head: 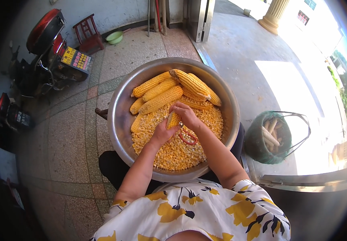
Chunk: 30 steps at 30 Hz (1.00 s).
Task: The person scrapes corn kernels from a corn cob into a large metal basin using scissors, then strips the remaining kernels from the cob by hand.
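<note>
A wide metal basin (233,129) rests before me, with loose corn kernels (179,153) across its near part. Several whole corn cobs (162,99) are piled at its far side. Over the kernels my left hand (162,132) grips a partly visible corn cob (173,120) from the left. My right hand (186,116) is at the cob's upper right side, its fingers curled. A tool with a red looped handle (191,141) sticks out below my right hand; its working end is mostly hidden, and how it is held cannot be told.
To the right stands a green basket (253,147) with bare cobs inside and a dark handle. Parked motorcycles (50,66) are at the left. A red wooden chair (90,42) and a green plastic bowl (114,37) stand near the wall. A metal door (202,21) is beyond the basin.
</note>
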Motion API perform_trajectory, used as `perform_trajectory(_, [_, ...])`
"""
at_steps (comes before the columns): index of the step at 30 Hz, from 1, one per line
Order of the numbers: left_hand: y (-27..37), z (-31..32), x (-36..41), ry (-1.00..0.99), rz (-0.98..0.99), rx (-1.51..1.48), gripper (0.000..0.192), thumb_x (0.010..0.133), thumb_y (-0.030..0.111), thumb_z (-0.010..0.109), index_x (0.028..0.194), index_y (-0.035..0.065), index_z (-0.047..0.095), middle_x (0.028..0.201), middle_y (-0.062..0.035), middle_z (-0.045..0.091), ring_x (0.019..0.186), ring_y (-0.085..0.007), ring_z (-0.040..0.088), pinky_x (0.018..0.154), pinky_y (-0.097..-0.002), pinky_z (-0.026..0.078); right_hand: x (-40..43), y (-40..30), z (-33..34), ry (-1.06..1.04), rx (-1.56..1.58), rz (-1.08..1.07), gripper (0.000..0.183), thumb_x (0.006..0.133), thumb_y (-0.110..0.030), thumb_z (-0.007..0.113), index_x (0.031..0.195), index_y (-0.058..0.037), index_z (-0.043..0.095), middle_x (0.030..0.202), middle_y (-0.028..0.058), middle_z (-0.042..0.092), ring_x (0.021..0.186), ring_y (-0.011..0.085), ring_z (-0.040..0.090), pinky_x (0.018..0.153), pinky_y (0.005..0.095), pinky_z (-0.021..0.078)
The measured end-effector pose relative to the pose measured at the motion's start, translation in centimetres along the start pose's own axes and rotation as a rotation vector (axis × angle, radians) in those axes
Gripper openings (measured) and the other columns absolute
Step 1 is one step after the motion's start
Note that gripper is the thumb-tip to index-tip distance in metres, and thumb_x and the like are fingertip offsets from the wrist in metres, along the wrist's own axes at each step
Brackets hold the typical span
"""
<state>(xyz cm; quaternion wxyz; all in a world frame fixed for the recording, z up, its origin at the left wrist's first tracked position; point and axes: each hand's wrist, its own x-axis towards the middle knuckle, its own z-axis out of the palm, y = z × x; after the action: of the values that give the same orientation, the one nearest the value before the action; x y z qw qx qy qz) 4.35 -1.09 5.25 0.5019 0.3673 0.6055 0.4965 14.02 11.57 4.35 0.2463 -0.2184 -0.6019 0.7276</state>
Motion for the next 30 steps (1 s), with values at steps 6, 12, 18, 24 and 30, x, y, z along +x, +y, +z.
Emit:
perform_trajectory(6, [-3.0, 0.5, 0.8, 0.292, 0.609, 0.617, 0.026, 0.083, 0.023, 0.063, 0.100, 0.0038, 0.056, 0.064, -0.0032, 0.053, 0.046, -0.0107, 0.050, 0.040, -0.0249, 0.038, -0.1, 0.0, 0.3, 0.101, 0.217, 0.113, 0.025, 0.094, -0.021, 0.043, 0.089, -0.0006, 0.055, 0.082, 0.0108, 0.058, 0.074, 0.0188, 0.055, 0.072, 0.0319, 0.0449])
perform_trajectory(12, [0.8, -0.4, -0.4, -0.066, -0.029, -0.110, 0.027, 0.083, 0.024, 0.064, 0.099, 0.0035, 0.056, 0.064, -0.0037, 0.052, 0.046, -0.0112, 0.049, 0.040, -0.0237, 0.038, -1.1, -3.2, -0.8, -0.306, 0.715, 0.187, 0.032, 0.089, -0.013, 0.046, 0.117, 0.0010, 0.049, 0.109, 0.0137, 0.057, 0.103, 0.0263, 0.055, 0.091, 0.0398, 0.0439])
perform_trajectory(18, [0.7, -0.3, -0.5, -0.093, -0.066, -0.150, 0.032, 0.083, 0.025, 0.064, 0.103, 0.0025, 0.056, 0.067, -0.0044, 0.055, 0.049, -0.0112, 0.051, 0.043, -0.0239, 0.040, -0.7, -2.3, -0.8, -0.289, 0.512, 0.158, 0.025, 0.083, -0.003, 0.051, 0.106, 0.0018, 0.054, 0.103, 0.0095, 0.057, 0.095, 0.0204, 0.055, 0.085, 0.0339, 0.0444])
perform_trajectory(24, [-0.7, 0.9, -0.4, 0.106, 0.125, 0.435, 0.035, 0.082, 0.024, 0.064, 0.110, 0.0034, 0.057, 0.077, -0.0061, 0.059, 0.063, -0.0122, 0.057, 0.057, -0.0262, 0.046, -0.3, -1.1, -0.1, -0.011, 0.071, 0.191, 0.014, 0.081, -0.006, 0.059, 0.093, 0.0009, 0.058, 0.091, 0.0081, 0.058, 0.087, 0.0178, 0.057, 0.081, 0.0299, 0.0440])
perform_trajectory(30, [-0.8, 0.1, -0.1, 0.083, 0.206, 0.237, 0.032, 0.082, 0.025, 0.064, 0.105, 0.0040, 0.057, 0.069, -0.0044, 0.055, 0.049, -0.0108, 0.051, 0.042, -0.0243, 0.040, -0.8, -2.8, -0.5, -0.216, 0.790, 0.358, 0.027, 0.088, -0.016, 0.052, 0.107, 0.0023, 0.055, 0.098, 0.0121, 0.061, 0.089, 0.0239, 0.059, 0.084, 0.0360, 0.0467])
